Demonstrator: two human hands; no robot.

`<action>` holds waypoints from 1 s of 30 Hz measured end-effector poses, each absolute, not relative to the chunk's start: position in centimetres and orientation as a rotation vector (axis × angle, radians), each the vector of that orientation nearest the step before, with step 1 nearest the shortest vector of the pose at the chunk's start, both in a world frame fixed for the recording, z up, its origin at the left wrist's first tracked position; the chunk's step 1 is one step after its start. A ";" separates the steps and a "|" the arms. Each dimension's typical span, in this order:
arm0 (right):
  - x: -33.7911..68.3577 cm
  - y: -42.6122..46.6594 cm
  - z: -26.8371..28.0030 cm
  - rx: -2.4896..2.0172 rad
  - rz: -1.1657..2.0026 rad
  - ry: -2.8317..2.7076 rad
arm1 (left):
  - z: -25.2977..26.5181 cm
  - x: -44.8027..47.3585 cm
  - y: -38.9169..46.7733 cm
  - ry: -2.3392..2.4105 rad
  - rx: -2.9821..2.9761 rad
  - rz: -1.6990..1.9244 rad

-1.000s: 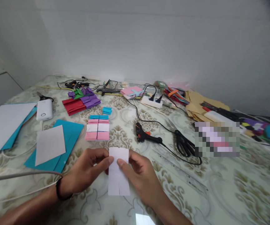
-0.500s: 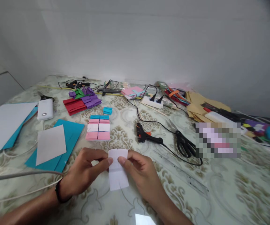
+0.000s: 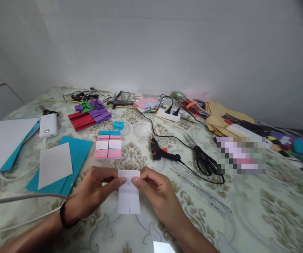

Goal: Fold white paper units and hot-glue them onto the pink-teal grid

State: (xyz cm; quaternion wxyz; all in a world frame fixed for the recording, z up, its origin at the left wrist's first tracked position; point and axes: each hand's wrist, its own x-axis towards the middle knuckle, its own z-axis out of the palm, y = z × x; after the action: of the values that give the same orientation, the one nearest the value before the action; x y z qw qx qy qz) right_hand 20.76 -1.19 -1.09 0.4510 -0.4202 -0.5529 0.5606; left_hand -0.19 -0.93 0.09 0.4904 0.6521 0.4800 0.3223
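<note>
A small white piece of paper with a crease across it and a short slit or line at its lower edge is held up between both hands. My left hand pinches its upper left side between thumb and fingers. On the upper right side, my right hand grips it the same way, the fingers partly hidden behind. Just beyond lie folded pink, white and blue paper pieces in a block, with a small folded blue piece behind them.
A black glue gun, black-handled scissors and a clear ruler lie to the right. Blue and white sheets and a white power bank are on the left. Red folded paper and a power strip stand further back.
The white paper now hangs straighter and flatter, and my thumbs are slightly further apart on it. The whole view has shifted slightly.
</note>
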 end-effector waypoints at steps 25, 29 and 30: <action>20.4 -1.0 -1.3 -1.187 1.416 -1.395 | 0.5 -0.2 -0.5 1.213 1.513 0.681; 20.5 -0.9 -1.3 -1.193 1.414 -1.414 | 0.2 -0.3 -0.3 1.232 1.571 0.655; 20.5 -0.8 -1.3 -1.200 1.414 -1.404 | 0.1 -0.2 -0.3 1.224 1.568 0.661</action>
State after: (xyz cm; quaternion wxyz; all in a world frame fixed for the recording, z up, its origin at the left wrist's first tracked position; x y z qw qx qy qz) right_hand 20.54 -0.83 -1.35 0.3966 -0.4737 -0.5541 0.5579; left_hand -0.24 -0.31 0.06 0.4992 0.6483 0.5059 0.2731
